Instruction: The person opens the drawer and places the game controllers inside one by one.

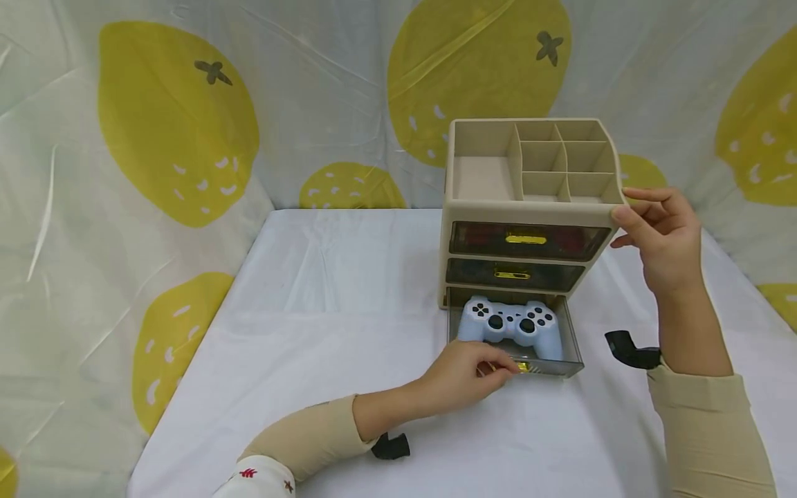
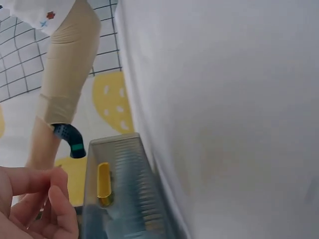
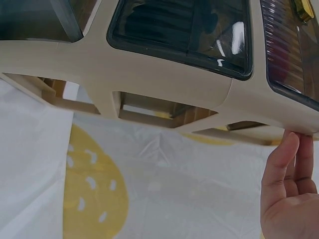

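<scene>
A beige desktop drawer organizer [image 1: 529,211] stands on the table, its bottom drawer [image 1: 575,366] pulled out. In that drawer lies a light blue game controller [image 1: 510,325]. My left hand [image 1: 467,373] is at the drawer's front, fingers loosely curled beside the gold handle [image 2: 103,183]; the left wrist view shows a gap between fingertips and handle. My right hand [image 1: 669,238] grips the organizer's upper right front corner, thumb on the front and fingers along the side. In the right wrist view its fingertips touch the beige edge.
Two dark drawers, the top [image 1: 479,240] and middle [image 1: 467,273], are closed, with gold handles. Divided compartments [image 1: 488,176] form the organizer's top. A white cloth [image 1: 349,277] covers the table. Lemon-print fabric [image 1: 324,83] hangs behind and at the sides.
</scene>
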`<state>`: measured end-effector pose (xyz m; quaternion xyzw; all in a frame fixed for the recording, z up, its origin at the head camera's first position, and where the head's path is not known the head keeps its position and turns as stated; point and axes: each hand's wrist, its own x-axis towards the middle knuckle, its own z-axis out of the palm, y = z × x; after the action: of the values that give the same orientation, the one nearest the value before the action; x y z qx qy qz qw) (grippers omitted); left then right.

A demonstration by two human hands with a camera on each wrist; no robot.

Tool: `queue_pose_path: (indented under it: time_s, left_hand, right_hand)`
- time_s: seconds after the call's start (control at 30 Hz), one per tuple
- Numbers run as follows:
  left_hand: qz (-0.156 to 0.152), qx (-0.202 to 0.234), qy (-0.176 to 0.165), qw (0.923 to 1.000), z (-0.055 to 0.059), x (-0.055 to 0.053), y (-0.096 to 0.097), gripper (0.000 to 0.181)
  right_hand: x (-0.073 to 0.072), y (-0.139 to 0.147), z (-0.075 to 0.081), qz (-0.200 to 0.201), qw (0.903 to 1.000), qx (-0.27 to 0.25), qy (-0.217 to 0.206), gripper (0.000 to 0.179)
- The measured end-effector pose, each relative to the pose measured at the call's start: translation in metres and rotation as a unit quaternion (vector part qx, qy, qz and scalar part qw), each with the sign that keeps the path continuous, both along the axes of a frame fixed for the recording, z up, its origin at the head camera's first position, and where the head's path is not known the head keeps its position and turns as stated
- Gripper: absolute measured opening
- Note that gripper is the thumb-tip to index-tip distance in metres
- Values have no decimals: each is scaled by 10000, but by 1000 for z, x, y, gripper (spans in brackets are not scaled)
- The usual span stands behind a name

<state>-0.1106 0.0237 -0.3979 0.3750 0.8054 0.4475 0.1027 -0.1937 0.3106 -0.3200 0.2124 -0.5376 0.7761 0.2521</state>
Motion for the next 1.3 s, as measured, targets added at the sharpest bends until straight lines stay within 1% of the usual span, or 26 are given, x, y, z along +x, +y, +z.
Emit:
queue_pose_path:
  time_s: [0.1, 0.17, 0.23, 0.3, 0.33, 0.43, 0.5, 0.6, 0.67, 0.77, 0.8, 0.83, 0.9, 0.97, 1.03, 1.17, 1.3]
  left_hand:
    - [178, 115, -335, 9992, -11, 3, -4, 13]
    - [257, 112, -624, 9977, -18, 3, -7, 13]
    - [276, 76, -1013, 9944, -22, 3, -10, 14]
    - [307, 32, -1550, 9874, -26, 3, -12, 16]
    - [341, -9, -1850, 9822, -27, 2, -12, 18]
    - [484, 52, -2764, 9598, -31, 3, -10, 23]
    - [732, 191, -3230, 9434, -34, 5, -6, 23]
    - [1187, 537, -3641, 9222, -37, 7, 2, 24]
    - [1549, 810, -3898, 9041, -39, 9, 8, 26]
    - [1961, 1140, -4180, 8797, -40, 13, 17, 30]
    - [2089, 1247, -4281, 8704, -40, 14, 19, 31]
    - [2189, 1310, -4336, 8643, -39, 15, 21, 31]
    - [2350, 1404, -4405, 8550, -37, 17, 24, 31]
    - [2483, 1494, -4418, 8490, -36, 17, 27, 30]
    - [2565, 1589, -4417, 8449, -36, 18, 29, 29]
    - [2673, 1837, -4322, 8414, -37, 15, 32, 28]
    - [2760, 2039, -4265, 8368, -38, 10, 36, 26]
  right_hand:
    - [0, -1, 1, -162, 9998, 135, -8, 26]
    - [1, -2, 1, -161, 9998, 152, -9, 26]
    - [1, -2, 2, -157, 9998, 157, -4, 26]
    - [1, -2, 2, -140, 9998, 137, -12, 26]
    - [2, -2, 2, -164, 9997, 167, -16, 26]
    - [2, -2, 3, -171, 9997, 146, -53, 25]
    - [2, -2, 3, -182, 9997, 155, -72, 25]
    - [2, -2, 3, -228, 9996, 170, -85, 25]
    - [2, -2, 2, -327, 9992, 228, -95, 24]
    - [1, -2, 2, -498, 9982, 331, -100, 24]
    - [1, -2, 2, -503, 9981, 333, -106, 24]
    - [1, -2, 2, -495, 9982, 321, -109, 24]
    - [1, -2, 1, -475, 9984, 297, -105, 24]
    - [1, -2, 1, -457, 9985, 286, -101, 24]
    - [1, -2, 1, -450, 9985, 290, -95, 24]
    - [1, -2, 2, -494, 9981, 352, -98, 24]
    - [1, -2, 2, -475, 9983, 318, -110, 24]
